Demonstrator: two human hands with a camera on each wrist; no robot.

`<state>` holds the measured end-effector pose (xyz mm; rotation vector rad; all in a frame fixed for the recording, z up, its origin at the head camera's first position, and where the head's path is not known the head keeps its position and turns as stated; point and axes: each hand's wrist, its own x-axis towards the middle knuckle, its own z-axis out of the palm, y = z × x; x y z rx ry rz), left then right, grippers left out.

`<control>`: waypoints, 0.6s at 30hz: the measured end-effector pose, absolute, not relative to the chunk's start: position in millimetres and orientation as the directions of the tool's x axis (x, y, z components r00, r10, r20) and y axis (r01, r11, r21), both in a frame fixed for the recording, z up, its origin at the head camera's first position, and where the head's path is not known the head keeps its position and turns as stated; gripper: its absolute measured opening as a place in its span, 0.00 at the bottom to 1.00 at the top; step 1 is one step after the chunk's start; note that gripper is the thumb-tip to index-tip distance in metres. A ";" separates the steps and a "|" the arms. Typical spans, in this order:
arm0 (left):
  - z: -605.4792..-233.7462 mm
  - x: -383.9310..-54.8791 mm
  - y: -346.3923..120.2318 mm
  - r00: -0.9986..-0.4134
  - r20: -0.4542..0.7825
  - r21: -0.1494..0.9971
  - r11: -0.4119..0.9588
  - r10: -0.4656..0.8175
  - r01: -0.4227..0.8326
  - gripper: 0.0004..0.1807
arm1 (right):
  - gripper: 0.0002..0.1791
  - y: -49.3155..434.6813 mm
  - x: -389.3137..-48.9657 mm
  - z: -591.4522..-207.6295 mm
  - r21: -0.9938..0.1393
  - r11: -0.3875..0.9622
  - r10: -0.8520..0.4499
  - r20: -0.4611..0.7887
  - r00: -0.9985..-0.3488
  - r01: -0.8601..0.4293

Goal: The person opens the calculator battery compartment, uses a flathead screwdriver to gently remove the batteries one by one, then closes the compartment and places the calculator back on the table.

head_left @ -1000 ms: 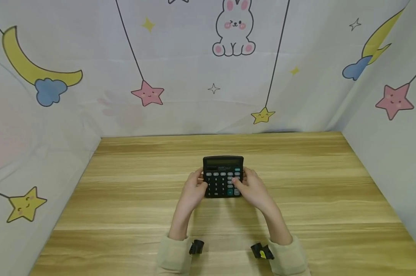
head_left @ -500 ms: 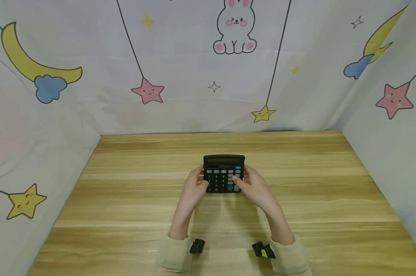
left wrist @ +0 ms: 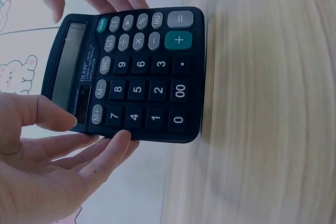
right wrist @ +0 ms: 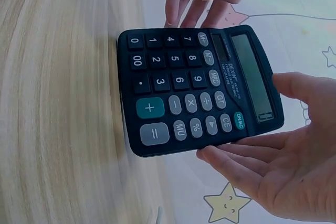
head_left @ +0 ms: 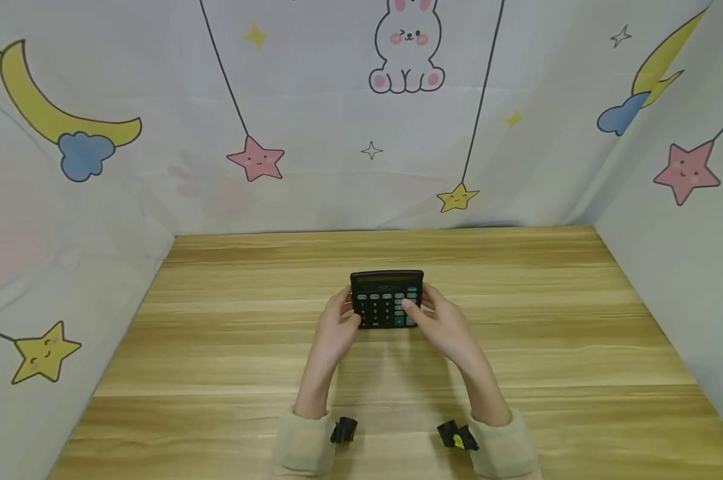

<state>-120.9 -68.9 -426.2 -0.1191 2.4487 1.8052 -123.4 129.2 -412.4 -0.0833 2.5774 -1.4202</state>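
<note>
A black desk calculator (head_left: 387,300) with grey and green keys is held by both hands over the middle of the table, its face tilted toward me. My left hand (head_left: 336,327) grips its left edge; in the left wrist view the thumb lies near the display's lower corner and the fingers (left wrist: 107,163) reach behind. On the right edge, my right hand (head_left: 442,328) holds it, fingers (right wrist: 236,171) underneath and thumb by the display (right wrist: 252,77). A digit like 0 shows there. Whether the lower edge touches the table cannot be told.
The wood-grain table (head_left: 217,373) spreads around the hands. A white cloth backdrop (head_left: 325,87) with printed stars, moons and a rabbit rises at the back and both sides. Black clip-like pieces (head_left: 343,430) sit at the wrists beside pale sleeves (head_left: 304,440).
The calculator's lower edge has come up in the head view and its face looks more foreshortened. Both hands keep their hold, nearly in place.
</note>
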 end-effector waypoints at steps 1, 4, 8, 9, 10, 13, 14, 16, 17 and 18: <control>-425.9 -120.6 -68.8 -0.992 -0.126 0.949 0.289 -0.008 -0.123 0.34 | 0.40 129.3 -123.5 -412.6 -0.844 0.535 -0.145 -0.146 -0.979 0.046; -424.4 -119.2 -68.3 -0.991 -0.130 0.955 0.268 -0.018 -0.130 0.34 | 0.41 128.5 -122.9 -412.2 -0.854 0.518 -0.144 -0.145 -0.979 0.050; -423.1 -117.9 -65.3 -0.991 -0.132 0.964 0.227 -0.033 -0.136 0.34 | 0.39 127.6 -123.2 -411.8 -0.861 0.506 -0.131 -0.140 -0.981 0.056; -423.0 -117.6 -64.4 -0.991 -0.131 0.966 0.218 -0.037 -0.136 0.34 | 0.38 127.8 -123.4 -411.9 -0.861 0.505 -0.126 -0.142 -0.982 0.060; -423.0 -117.3 -63.4 -0.991 -0.129 0.969 0.209 -0.041 -0.135 0.34 | 0.39 127.9 -123.5 -412.3 -0.861 0.505 -0.124 -0.141 -0.982 0.060; -423.0 -116.3 -61.3 -0.990 -0.129 0.971 0.197 -0.056 -0.138 0.34 | 0.40 128.6 -123.3 -413.2 -0.864 0.500 -0.118 -0.138 -0.983 0.061; -422.9 -116.0 -60.7 -0.990 -0.129 0.971 0.197 -0.063 -0.139 0.34 | 0.40 128.8 -123.0 -413.3 -0.865 0.498 -0.117 -0.137 -0.984 0.062; -423.0 -115.1 -59.8 -0.989 -0.131 0.969 0.200 -0.070 -0.143 0.34 | 0.41 128.8 -122.8 -413.6 -0.867 0.494 -0.113 -0.136 -0.984 0.063; -422.7 -115.0 -59.2 -0.989 -0.130 0.969 0.202 -0.074 -0.143 0.34 | 0.41 128.7 -122.6 -413.5 -0.868 0.493 -0.111 -0.136 -0.985 0.064; -422.6 -114.7 -58.8 -0.988 -0.131 0.968 0.204 -0.076 -0.144 0.34 | 0.41 128.6 -122.5 -413.4 -0.869 0.490 -0.107 -0.137 -0.985 0.068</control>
